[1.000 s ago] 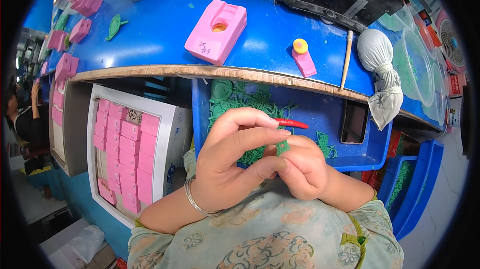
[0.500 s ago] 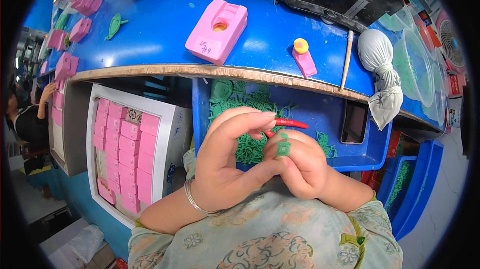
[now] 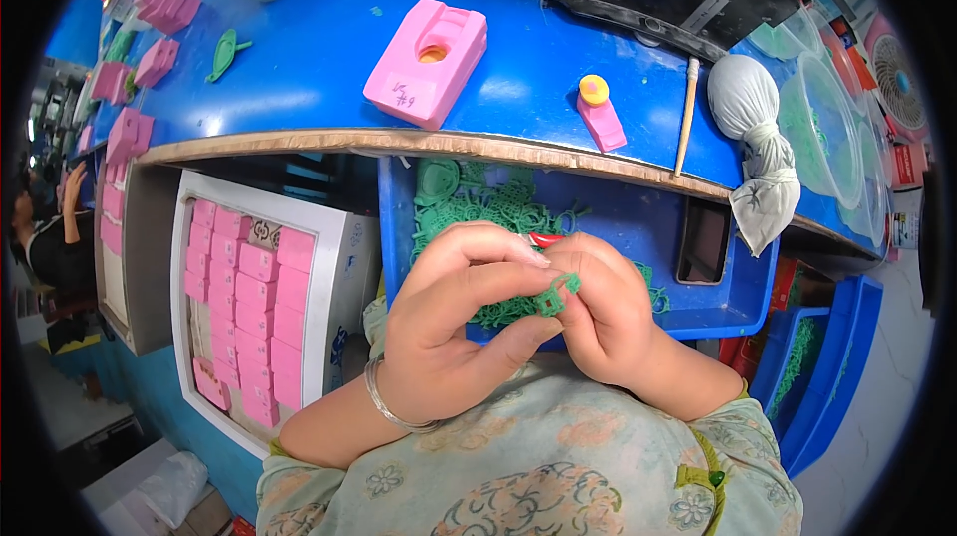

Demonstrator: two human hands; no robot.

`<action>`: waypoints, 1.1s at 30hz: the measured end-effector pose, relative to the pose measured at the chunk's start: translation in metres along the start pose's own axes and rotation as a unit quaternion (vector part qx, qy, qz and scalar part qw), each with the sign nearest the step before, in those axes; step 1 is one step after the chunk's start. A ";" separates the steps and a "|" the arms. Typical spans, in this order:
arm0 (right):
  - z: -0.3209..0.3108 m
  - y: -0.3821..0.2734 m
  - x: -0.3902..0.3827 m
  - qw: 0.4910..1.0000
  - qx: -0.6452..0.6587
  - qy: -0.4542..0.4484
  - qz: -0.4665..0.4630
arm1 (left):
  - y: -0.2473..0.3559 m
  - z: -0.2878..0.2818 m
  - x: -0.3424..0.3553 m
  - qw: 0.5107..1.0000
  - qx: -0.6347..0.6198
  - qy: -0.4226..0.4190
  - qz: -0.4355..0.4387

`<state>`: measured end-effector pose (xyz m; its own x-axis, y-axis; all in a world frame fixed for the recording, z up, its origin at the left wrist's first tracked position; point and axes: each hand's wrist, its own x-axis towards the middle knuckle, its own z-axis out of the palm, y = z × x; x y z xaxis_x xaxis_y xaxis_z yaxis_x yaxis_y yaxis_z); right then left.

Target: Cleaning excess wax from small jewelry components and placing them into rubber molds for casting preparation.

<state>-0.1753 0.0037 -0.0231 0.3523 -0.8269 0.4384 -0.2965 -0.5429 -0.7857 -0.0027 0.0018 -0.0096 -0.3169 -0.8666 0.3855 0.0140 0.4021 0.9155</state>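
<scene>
Blue workbench at 12 o'clock, with a pink block. Blue tray under its edge held tangled green parts. White drawer at 9 o'clock held pink blocks. Left hand and right hand, fingertips together, pinched a small green piece over the tray.
</scene>
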 end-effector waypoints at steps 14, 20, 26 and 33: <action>0.002 -0.001 0.000 0.999 0.018 -0.006 0.029 | 0.003 0.000 0.002 0.998 0.051 -0.024 0.009; 0.003 -0.001 -0.002 0.997 0.054 -0.056 0.024 | 0.003 0.004 0.001 0.999 0.050 0.005 0.000; 0.004 0.001 -0.003 0.997 0.044 -0.052 0.023 | 0.003 0.002 0.002 0.998 0.058 -0.007 0.000; 0.002 -0.001 0.002 0.999 0.035 -0.021 0.009 | 0.002 0.001 0.005 0.999 0.020 -0.044 0.002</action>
<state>-0.1732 0.0031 -0.0226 0.3839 -0.8292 0.4062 -0.2415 -0.5148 -0.8226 -0.0047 -0.0011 -0.0061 -0.3987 -0.8361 0.3767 -0.0211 0.4190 0.9077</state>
